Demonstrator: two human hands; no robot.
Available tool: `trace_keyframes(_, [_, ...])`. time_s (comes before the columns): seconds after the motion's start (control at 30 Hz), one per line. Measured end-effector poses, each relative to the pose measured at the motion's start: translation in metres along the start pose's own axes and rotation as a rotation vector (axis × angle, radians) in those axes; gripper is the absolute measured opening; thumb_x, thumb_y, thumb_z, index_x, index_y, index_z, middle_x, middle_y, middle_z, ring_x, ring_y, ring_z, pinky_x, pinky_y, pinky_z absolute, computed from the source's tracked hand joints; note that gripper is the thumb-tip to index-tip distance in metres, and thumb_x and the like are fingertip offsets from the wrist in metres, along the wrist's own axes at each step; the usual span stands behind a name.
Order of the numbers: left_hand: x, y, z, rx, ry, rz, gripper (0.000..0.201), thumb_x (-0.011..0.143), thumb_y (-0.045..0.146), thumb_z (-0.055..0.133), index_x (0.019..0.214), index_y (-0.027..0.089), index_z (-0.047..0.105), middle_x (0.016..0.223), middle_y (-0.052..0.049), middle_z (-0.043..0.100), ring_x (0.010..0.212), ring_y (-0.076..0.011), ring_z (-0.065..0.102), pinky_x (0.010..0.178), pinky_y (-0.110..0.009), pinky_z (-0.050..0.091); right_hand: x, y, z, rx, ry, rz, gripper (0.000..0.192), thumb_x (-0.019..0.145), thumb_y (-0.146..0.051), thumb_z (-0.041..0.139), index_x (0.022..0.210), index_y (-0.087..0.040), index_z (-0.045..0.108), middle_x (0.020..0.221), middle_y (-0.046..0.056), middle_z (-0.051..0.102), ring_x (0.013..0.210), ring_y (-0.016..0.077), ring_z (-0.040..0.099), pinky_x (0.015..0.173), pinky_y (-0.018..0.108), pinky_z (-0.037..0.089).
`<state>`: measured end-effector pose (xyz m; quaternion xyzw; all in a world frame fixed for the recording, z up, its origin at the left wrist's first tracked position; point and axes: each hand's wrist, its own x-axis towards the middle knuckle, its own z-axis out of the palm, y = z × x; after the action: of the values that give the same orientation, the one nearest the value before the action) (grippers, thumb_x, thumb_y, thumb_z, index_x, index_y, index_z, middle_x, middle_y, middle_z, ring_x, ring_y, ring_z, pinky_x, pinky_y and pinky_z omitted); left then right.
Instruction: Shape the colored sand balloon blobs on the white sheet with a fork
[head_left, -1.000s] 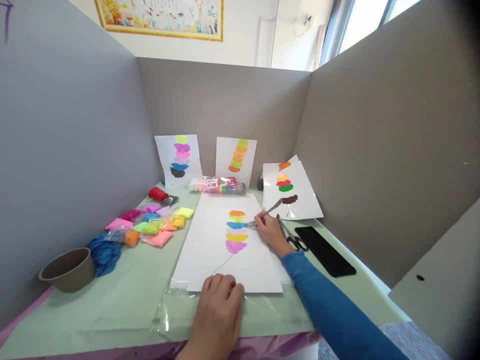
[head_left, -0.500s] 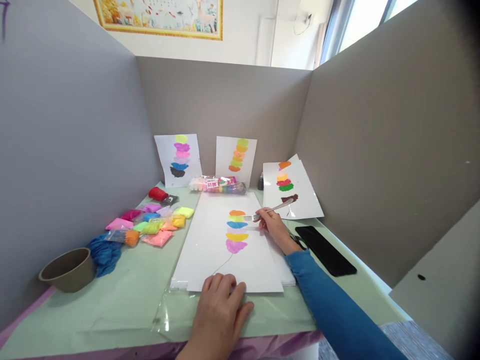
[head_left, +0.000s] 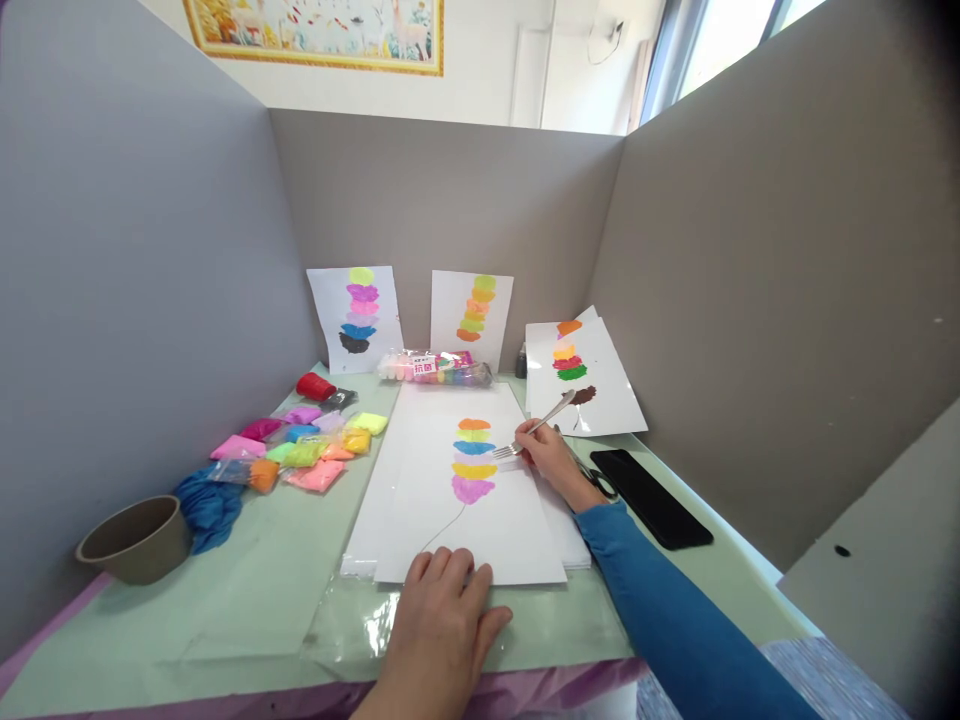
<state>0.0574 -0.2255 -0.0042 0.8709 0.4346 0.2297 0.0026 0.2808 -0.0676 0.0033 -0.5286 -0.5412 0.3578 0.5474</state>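
My right hand (head_left: 550, 460) grips a metal fork (head_left: 541, 422) by the lower handle, its tines pointing left at the right side of a stack of coloured patches. Those patches, orange, lime, blue, pale lilac, yellow and purple (head_left: 473, 490), run down a white sheet of paper (head_left: 517, 535), with a thin curved line below them. Whether the tines touch the sheet I cannot tell. My left hand (head_left: 442, 620) lies flat with fingers stretched out on the sheet's near edge. More white paper and a clear plastic sleeve lie underneath.
Coloured clay packets (head_left: 306, 453), a blue cloth (head_left: 210, 508) and a brown bowl (head_left: 136, 540) sit on the left. Painted sheets (head_left: 330, 320) lean at the back behind a clear pack (head_left: 435, 369). Scissors (head_left: 604, 486) and a black phone (head_left: 651, 498) lie right. Grey panels enclose the table.
The fork's tines have moved down the sheet, from beside the lime patch to beside the lilac and yellow ones, and the handle tilts more steeply. My left hand stays nearly in place.
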Motion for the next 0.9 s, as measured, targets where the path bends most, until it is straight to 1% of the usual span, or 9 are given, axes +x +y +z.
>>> trace_keyframes(0.13, [0.001, 0.003, -0.005, 0.043, -0.05, -0.001, 0.014, 0.088, 0.033, 0.061, 0.096, 0.023, 0.065, 0.092, -0.004, 0.062, 0.088, -0.0229, 0.056, 0.083, -0.043, 0.042, -0.005, 0.001, 0.0, -0.103, -0.024, -0.04, 0.012, 0.071, -0.029, 0.053, 0.079, -0.02, 0.052, 0.048, -0.008, 0.049, 0.041, 0.0102, 0.044, 0.044, 0.022, 0.033])
trace_keyframes(0.23, [-0.001, 0.005, -0.008, 0.057, -0.059, 0.022, 0.02, 0.088, 0.039, 0.06, 0.097, 0.022, 0.065, 0.092, -0.005, 0.063, 0.093, -0.0248, 0.057, 0.091, -0.049, 0.039, -0.006, 0.003, -0.001, -0.139, 0.011, -0.062, 0.011, 0.072, -0.029, 0.053, 0.079, -0.02, 0.053, 0.05, -0.008, 0.049, 0.044, 0.0108, 0.046, 0.046, 0.023, 0.035])
trace_keyframes(0.3, [-0.003, 0.005, -0.01, 0.055, -0.055, 0.035, 0.021, 0.088, 0.039, 0.059, 0.098, 0.022, 0.065, 0.093, -0.005, 0.063, 0.093, -0.0253, 0.057, 0.094, -0.05, 0.037, -0.005, 0.004, -0.001, -0.127, 0.04, -0.082, 0.012, 0.073, -0.031, 0.054, 0.08, -0.02, 0.053, 0.051, -0.007, 0.05, 0.044, 0.0108, 0.046, 0.047, 0.023, 0.035])
trace_keyframes(0.4, [-0.002, 0.006, -0.011, 0.037, -0.024, 0.021, 0.018, 0.089, 0.031, 0.058, 0.103, 0.021, 0.063, 0.098, -0.006, 0.063, 0.093, -0.0245, 0.056, 0.091, -0.047, 0.039, -0.005, 0.005, -0.001, -0.083, 0.053, -0.108, 0.017, 0.076, -0.036, 0.054, 0.082, -0.02, 0.053, 0.054, -0.006, 0.054, 0.044, 0.0103, 0.045, 0.046, 0.023, 0.034])
trace_keyframes(0.47, [0.0, 0.005, -0.011, 0.031, -0.001, -0.007, 0.016, 0.088, 0.023, 0.057, 0.103, 0.021, 0.062, 0.101, -0.006, 0.062, 0.093, -0.024, 0.055, 0.088, -0.044, 0.041, -0.006, 0.004, 0.001, -0.065, 0.029, -0.128, 0.02, 0.077, -0.039, 0.055, 0.082, -0.02, 0.053, 0.055, -0.005, 0.055, 0.044, 0.0103, 0.045, 0.046, 0.023, 0.034])
trace_keyframes(0.57, [0.005, 0.004, -0.008, 0.036, -0.013, -0.033, 0.015, 0.085, 0.016, 0.057, 0.099, 0.021, 0.061, 0.1, -0.005, 0.061, 0.092, -0.0233, 0.054, 0.083, -0.04, 0.042, -0.009, 0.001, 0.004, -0.067, -0.018, -0.142, 0.024, 0.078, -0.043, 0.055, 0.081, -0.02, 0.052, 0.053, -0.005, 0.054, 0.044, 0.0105, 0.044, 0.045, 0.023, 0.034])
trace_keyframes(0.7, [0.011, 0.003, -0.002, 0.074, -0.011, -0.018, 0.015, 0.084, 0.014, 0.058, 0.097, 0.022, 0.061, 0.095, -0.003, 0.061, 0.09, -0.0224, 0.053, 0.079, -0.038, 0.041, -0.012, -0.003, 0.007, -0.095, -0.061, -0.125, 0.027, 0.08, -0.047, 0.052, 0.078, -0.02, 0.05, 0.053, -0.003, 0.057, 0.042, 0.0104, 0.043, 0.045, 0.023, 0.035])
trace_keyframes(0.8, [0.015, 0.001, 0.001, 0.113, 0.006, 0.002, 0.011, 0.087, 0.014, 0.055, 0.093, 0.022, 0.061, 0.091, -0.003, 0.061, 0.085, -0.0212, 0.053, 0.075, -0.036, 0.039, -0.013, -0.005, 0.006, -0.09, -0.052, -0.102, 0.027, 0.08, -0.048, 0.052, 0.078, -0.021, 0.05, 0.055, -0.002, 0.06, 0.042, 0.0107, 0.044, 0.044, 0.023, 0.035])
trace_keyframes(0.9, [0.018, 0.0, 0.002, 0.134, 0.018, 0.007, 0.01, 0.089, 0.016, 0.053, 0.088, 0.022, 0.061, 0.088, -0.003, 0.06, 0.082, -0.0208, 0.052, 0.073, -0.036, 0.037, -0.014, -0.005, 0.006, -0.078, -0.027, -0.082, 0.024, 0.079, -0.044, 0.053, 0.073, -0.021, 0.049, 0.05, -0.003, 0.056, 0.042, 0.0112, 0.047, 0.044, 0.023, 0.036])
